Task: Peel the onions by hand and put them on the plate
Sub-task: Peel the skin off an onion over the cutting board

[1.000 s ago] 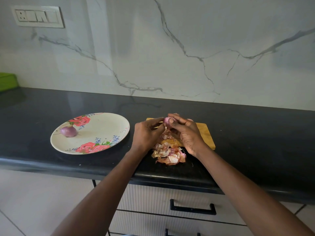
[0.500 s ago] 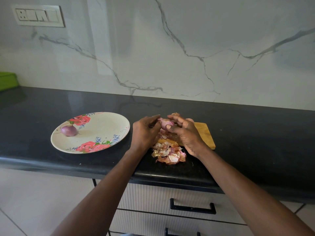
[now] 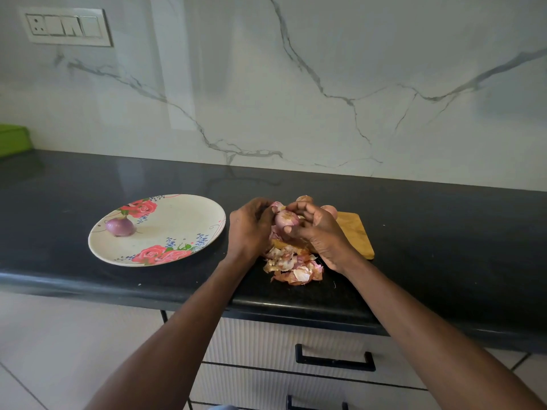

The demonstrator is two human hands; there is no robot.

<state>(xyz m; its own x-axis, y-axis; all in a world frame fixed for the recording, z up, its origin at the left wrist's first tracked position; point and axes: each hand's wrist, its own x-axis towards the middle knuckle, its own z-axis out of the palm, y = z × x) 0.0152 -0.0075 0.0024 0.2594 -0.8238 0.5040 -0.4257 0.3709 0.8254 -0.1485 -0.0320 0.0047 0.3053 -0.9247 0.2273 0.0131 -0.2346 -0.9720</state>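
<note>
A small pink onion (image 3: 286,218) is held above the wooden cutting board (image 3: 355,238). My right hand (image 3: 318,232) cups it from the right and below. My left hand (image 3: 251,227) pinches a flap of its skin (image 3: 277,206) at the top left. A pile of loose onion skins (image 3: 291,263) lies under my hands at the board's near end. Two unpeeled onions (image 3: 305,198) (image 3: 330,210) peek out behind my right hand. A peeled purple onion (image 3: 120,226) rests on the left side of the floral plate (image 3: 177,220).
The plate and board sit on a black countertop (image 3: 444,247) whose front edge runs just below the skins. A marble wall with a switch panel (image 3: 66,26) stands behind. A green box (image 3: 13,140) is at the far left. Drawers with black handles (image 3: 334,361) are below.
The onion has turned in my right hand and sits a little lower. My left hand has moved in closer and now pinches a skin flap at its top.
</note>
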